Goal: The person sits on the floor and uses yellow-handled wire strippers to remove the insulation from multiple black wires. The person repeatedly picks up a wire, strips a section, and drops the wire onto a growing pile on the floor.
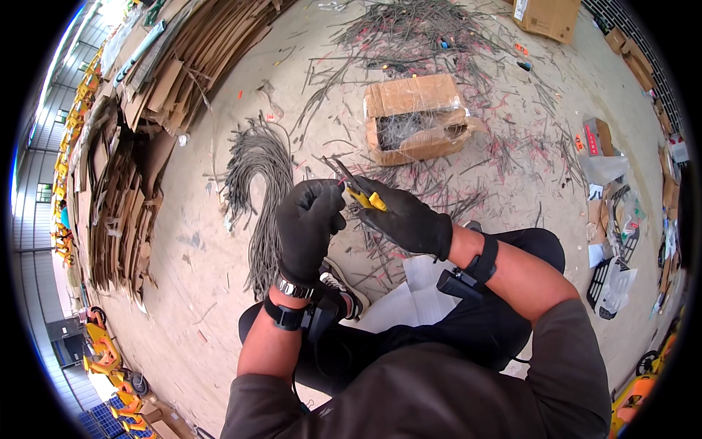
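Observation:
My left hand (311,225), in a dark work glove, is closed with its fingertips pinching a thin dark and red piece of wire (343,180). Close to its right, my gloved right hand (403,214) is wrapped around a hand tool with yellow handles (373,201), which looks like pliers or cutters; its dark jaws point up and to the left beside the wire. Whether the jaws touch the wire cannot be told. A bent bundle of grey cables (269,192) lies on the floor left of my left hand.
Beyond my hands stands an open, torn cardboard box (411,90) with dark contents and clear film. Cut cable pieces (417,27) and red scraps litter the floor around it. Flattened cardboard (118,214) is stacked at left. Packaging and black plastic parts (609,280) lie at right.

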A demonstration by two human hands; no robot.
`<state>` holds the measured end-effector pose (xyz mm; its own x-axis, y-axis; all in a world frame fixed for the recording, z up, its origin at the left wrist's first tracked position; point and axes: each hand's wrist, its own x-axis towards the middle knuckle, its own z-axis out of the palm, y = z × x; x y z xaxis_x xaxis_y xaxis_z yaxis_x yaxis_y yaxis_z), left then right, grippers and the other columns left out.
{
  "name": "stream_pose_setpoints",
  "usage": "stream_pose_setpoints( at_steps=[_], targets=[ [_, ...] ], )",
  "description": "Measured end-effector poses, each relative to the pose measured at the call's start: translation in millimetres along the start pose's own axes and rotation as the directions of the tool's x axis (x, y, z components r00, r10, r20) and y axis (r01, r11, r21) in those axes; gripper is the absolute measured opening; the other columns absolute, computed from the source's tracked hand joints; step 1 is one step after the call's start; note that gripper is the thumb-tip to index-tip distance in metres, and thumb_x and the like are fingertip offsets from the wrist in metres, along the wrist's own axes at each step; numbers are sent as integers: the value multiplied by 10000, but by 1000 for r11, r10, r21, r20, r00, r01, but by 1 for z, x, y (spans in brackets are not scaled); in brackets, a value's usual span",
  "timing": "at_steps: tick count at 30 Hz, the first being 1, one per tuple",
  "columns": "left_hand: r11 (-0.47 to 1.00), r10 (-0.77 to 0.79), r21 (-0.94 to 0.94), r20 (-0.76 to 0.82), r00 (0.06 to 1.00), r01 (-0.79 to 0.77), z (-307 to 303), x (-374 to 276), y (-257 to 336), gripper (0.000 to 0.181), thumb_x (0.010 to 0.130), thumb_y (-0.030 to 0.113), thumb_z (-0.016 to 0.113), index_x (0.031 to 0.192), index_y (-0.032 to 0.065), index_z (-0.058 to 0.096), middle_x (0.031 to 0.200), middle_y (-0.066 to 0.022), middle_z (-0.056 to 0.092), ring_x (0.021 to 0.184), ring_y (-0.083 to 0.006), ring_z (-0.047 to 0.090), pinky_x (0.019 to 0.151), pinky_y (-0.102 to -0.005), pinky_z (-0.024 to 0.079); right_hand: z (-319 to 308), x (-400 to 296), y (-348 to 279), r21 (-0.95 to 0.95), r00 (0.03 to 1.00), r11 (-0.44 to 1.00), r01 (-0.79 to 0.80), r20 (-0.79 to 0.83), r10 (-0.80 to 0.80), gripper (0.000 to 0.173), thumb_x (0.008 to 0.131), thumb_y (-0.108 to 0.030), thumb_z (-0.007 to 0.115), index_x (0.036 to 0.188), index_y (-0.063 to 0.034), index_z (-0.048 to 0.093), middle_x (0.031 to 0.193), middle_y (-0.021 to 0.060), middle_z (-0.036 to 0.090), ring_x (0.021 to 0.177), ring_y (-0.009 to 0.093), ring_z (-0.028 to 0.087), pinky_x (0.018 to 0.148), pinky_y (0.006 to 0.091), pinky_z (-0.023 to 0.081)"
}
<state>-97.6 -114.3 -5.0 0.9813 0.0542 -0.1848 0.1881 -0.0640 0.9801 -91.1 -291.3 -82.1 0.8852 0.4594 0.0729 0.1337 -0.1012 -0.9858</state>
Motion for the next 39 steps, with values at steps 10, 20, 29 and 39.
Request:
stream_pose_setpoints(
  at_steps=[10,20,29,39],
  targets=[
    [997,-45,-61,142,989,54,3,-12,3,166,936,100,595,996,-34,672,809,-77,681,600,-114,595,556,-254,481,-35,-5,-36,-651,970,731,207,38,-240,617,834,-96,607,1414,22,433,1293,242,538,1205,413,501,1061,490,369],
    [958,-53,-257,270,962,124,-1,-14,-11,341,915,171,618,1148,-79,634,921,-140,718,689,-149,662,636,-277,538,-45,0,-42,-834,942,492,249,90,-324,584,819,-104,567,1389,-9,484,1312,200,512,1231,370,462,1091,513,335],
    [959,-63,-248,280,958,136,-2,-10,-15,424,907,251,654,1149,-95,618,946,-176,712,678,-177,664,642,-300,545,-45,3,-37,-833,949,499,239,92,-301,573,819,-94,566,1384,-27,493,1310,181,500,1231,363,455,1071,524,357],
    [987,-4,-158,227,974,41,2,-9,-12,390,940,283,631,1105,-70,632,887,-140,693,638,-164,646,575,-283,523,-45,9,-41,-859,939,455,235,80,-335,525,827,-106,567,1347,-35,538,1162,130,527,1124,317,512,1019,500,402]
  ],
)
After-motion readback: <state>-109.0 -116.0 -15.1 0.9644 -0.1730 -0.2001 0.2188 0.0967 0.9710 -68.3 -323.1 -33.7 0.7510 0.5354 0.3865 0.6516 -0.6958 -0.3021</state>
